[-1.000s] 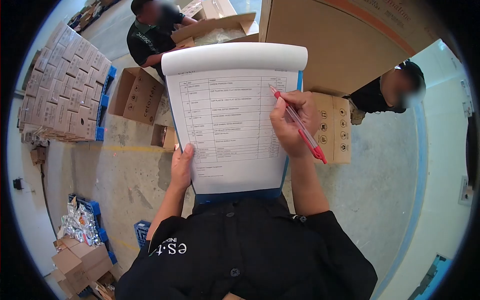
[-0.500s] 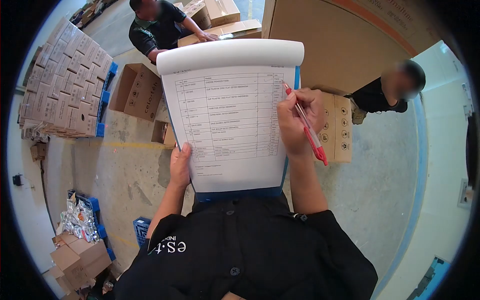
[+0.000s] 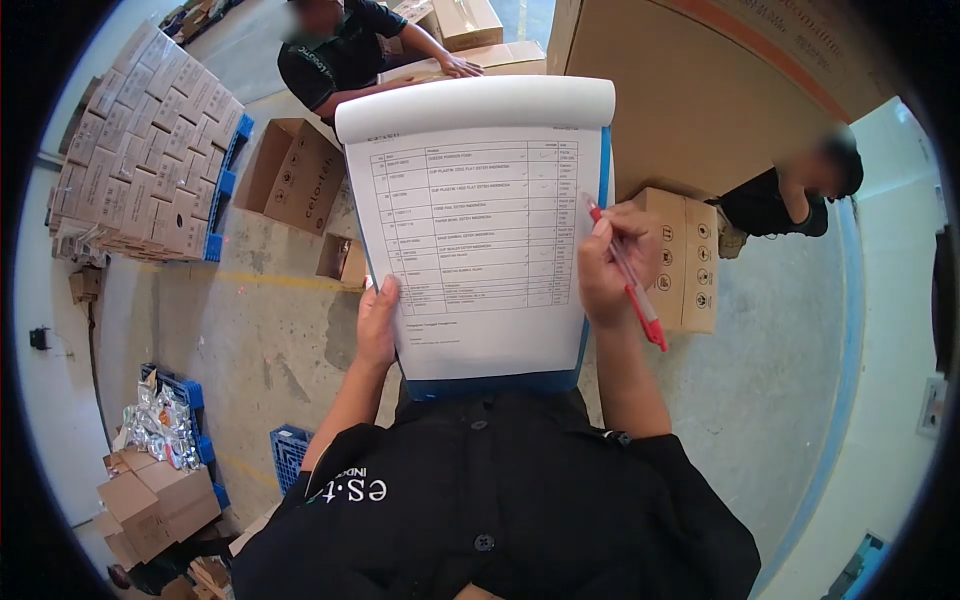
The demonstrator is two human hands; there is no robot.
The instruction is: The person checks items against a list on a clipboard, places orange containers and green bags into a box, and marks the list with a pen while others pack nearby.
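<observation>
A blue clipboard [image 3: 490, 386] is held up in front of my chest. On it lies a printed sheet [image 3: 480, 345] with a table of rows and small tick marks, its upper pages rolled back over the top edge. My left hand [image 3: 378, 322] grips the clipboard's left edge, thumb on the front and the other fingers hidden behind. In my right hand [image 3: 618, 265] is a red pen [image 3: 645, 318], pinched with its tip pointing up and left beside the sheet's right edge.
Stacked cartons [image 3: 150, 140] stand on a blue pallet at left. An open carton [image 3: 290, 175] sits near the clipboard, and a closed carton [image 3: 685, 265] is at right. Two people are beyond, one with hands on a box [image 3: 515, 58]. Silver packs [image 3: 162, 420] lie at lower left.
My right hand and the pen have moved slightly down and right, from the table's right column to the sheet's right edge. The view has shifted slightly; the co-worker's hand moved along the box.
</observation>
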